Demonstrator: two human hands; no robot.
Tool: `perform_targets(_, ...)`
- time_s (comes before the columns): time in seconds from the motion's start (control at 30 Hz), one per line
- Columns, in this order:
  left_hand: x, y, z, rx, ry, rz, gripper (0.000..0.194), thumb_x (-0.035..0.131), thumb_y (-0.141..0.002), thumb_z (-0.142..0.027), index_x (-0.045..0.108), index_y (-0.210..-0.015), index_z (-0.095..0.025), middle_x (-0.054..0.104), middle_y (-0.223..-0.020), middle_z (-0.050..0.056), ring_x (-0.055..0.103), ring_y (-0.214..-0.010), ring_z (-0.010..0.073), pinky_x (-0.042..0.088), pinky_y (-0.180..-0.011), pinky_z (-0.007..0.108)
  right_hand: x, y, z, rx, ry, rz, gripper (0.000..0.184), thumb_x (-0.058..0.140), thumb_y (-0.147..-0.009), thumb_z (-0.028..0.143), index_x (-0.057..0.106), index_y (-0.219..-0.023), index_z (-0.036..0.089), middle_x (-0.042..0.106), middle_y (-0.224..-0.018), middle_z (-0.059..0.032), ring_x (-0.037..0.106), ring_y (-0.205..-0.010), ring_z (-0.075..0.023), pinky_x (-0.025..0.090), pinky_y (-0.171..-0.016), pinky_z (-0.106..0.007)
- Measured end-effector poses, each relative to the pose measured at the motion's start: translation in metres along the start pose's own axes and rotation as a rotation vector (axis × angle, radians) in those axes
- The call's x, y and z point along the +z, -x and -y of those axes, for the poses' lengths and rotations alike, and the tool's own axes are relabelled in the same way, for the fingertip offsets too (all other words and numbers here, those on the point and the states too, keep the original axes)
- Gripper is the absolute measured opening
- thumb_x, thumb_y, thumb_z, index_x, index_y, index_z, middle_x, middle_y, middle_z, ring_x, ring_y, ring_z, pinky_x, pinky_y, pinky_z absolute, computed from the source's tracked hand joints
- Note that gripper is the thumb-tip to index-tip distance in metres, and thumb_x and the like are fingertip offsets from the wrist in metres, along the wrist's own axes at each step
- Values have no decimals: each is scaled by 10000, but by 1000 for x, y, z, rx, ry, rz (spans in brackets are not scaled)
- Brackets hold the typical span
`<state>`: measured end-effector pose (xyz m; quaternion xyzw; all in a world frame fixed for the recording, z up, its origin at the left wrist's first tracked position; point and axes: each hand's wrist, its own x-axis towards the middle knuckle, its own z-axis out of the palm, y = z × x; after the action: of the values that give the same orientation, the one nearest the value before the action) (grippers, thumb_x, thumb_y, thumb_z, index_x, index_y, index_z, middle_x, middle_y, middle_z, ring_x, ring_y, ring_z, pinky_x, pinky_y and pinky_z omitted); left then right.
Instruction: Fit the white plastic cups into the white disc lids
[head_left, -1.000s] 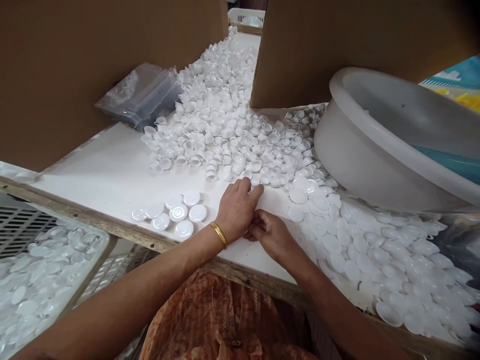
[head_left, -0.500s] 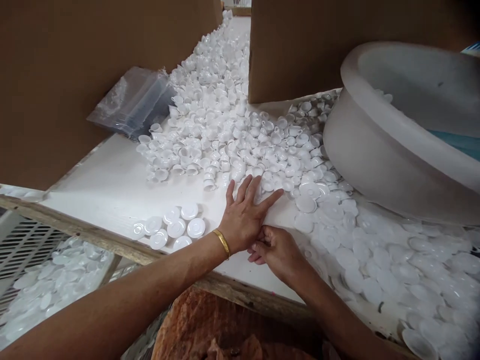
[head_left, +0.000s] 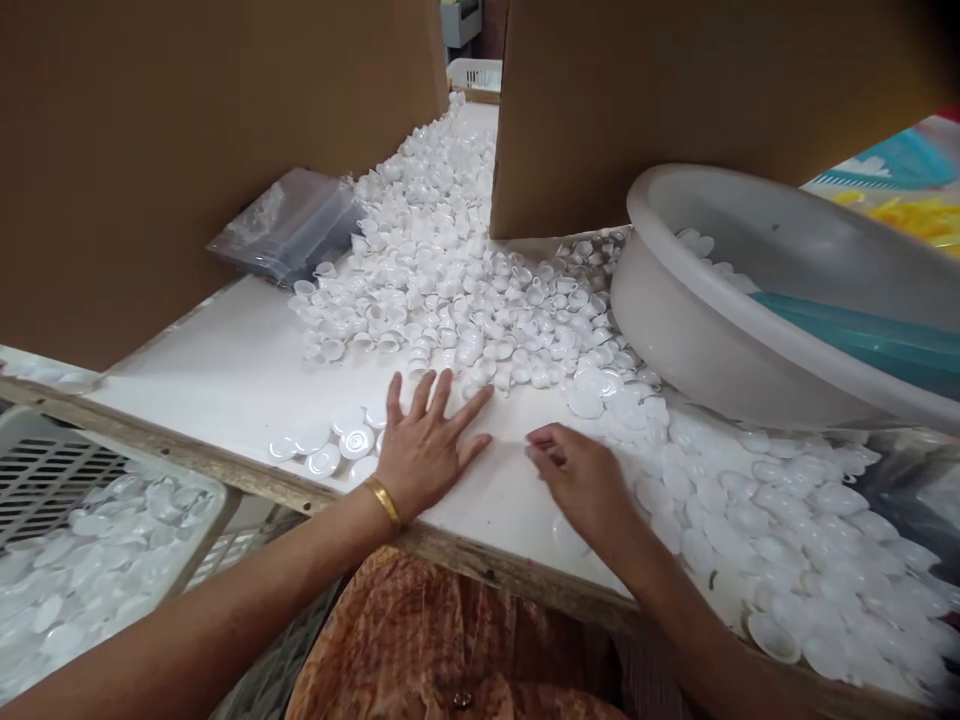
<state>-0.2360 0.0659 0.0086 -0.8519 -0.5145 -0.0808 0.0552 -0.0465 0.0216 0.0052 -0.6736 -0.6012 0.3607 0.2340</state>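
My left hand (head_left: 424, 450), with a gold bangle at the wrist, lies palm down with fingers spread on the white tabletop (head_left: 202, 390). Beside it, partly covered by the hand, is a small group of round white saucers (head_left: 355, 442). Its fingertips reach the near edge of a heap of small white cups (head_left: 465, 280). To the right, my right hand (head_left: 577, 480) is just above the table, thumb and fingers curled together; whether they pinch anything is hidden. Loose white saucers (head_left: 705, 490) spread out beyond its right side.
A large grey-white basin (head_left: 675, 330) stands at right, holding white pieces and something teal. Brown cardboard panels (head_left: 210, 90) (head_left: 645, 110) rise behind. A clear plastic bag (head_left: 289, 225) leans at left. Below the wooden table edge (head_left: 262, 482) is a basket (head_left: 45, 450) of white pieces.
My hands, together half a second ago, are now apart. The left has moved left and lies over the saucer group; the right is separate from it. The view has tilted up slightly.
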Motion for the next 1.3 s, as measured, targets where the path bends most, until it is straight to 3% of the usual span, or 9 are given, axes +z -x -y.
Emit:
perform_targets(0.07,-8,5,14,-71,-54,9,483,396,-870,-495,432,-1320,-325,451,-1273,137,385,-1187,320,159,-1019,563,-15,2,-9,-84,364,-152,184,536,-831,229,594,-1003,199,629,-983,-71,611,-817,-221,468,-635,-329)
perform_targets(0.13,-13,3,23,-96,-71,20,441,403,-875,-464,503,-1261,-277,494,-1186,143,423,-1103,306,242,-963,522,-25,3,-18,-139,630,-185,199,553,-819,188,585,-1015,188,597,-1038,-93,575,-916,-258,458,-647,-340)
perform_targets(0.27,-12,-17,17,-18,-34,31,328,479,-856,-395,581,-1112,-218,550,-1038,127,450,-989,290,309,-836,447,-28,3,-28,-192,802,-177,161,565,-813,161,572,-973,183,573,-1010,-93,547,-940,-244,453,-664,-324)
perform_targets(0.5,-6,-26,-15,102,49,152,70,545,-808,-200,579,-839,-148,591,-823,78,503,-839,243,305,-719,376,-32,1,-26,-215,682,-223,192,594,-792,253,530,-959,182,576,-969,-72,554,-904,-240,457,-674,-331)
perform_targets(0.6,-7,-9,-23,135,167,193,85,575,-803,-230,586,-862,-171,592,-839,52,505,-851,231,301,-718,370,-29,1,-17,-212,467,-202,236,610,-787,302,521,-979,197,593,-947,-52,580,-832,-212,470,-663,-324)
perform_targets(0.77,-10,6,-17,10,315,186,171,574,-822,-296,604,-969,-215,594,-891,32,508,-887,219,301,-737,366,-7,1,1,-317,190,-108,303,629,-777,247,506,-1053,220,577,-1023,-31,584,-891,-175,499,-721,-299)
perform_targets(0.93,-15,14,-3,-60,296,165,158,489,-860,-213,640,-905,-214,588,-861,38,499,-858,210,289,-714,363,8,3,10,-468,246,-76,309,599,-804,197,512,-1100,207,564,-1054,-57,573,-941,-198,500,-800,-342)
perform_targets(1.13,-10,21,-3,-77,347,167,177,476,-862,-222,648,-903,-217,587,-871,34,496,-868,210,286,-723,372,18,3,10,-502,391,-45,339,620,-792,166,539,-1120,188,574,-1043,-72,560,-946,-225,495,-823,-394)
perform_targets(1.3,-9,19,-6,-74,389,138,193,455,-877,-232,644,-914,-217,593,-880,33,497,-860,201,287,-727,367,24,-2,5,-496,327,-71,337,621,-802,189,545,-1130,207,569,-1033,-74,559,-948,-229,505,-822,-403)
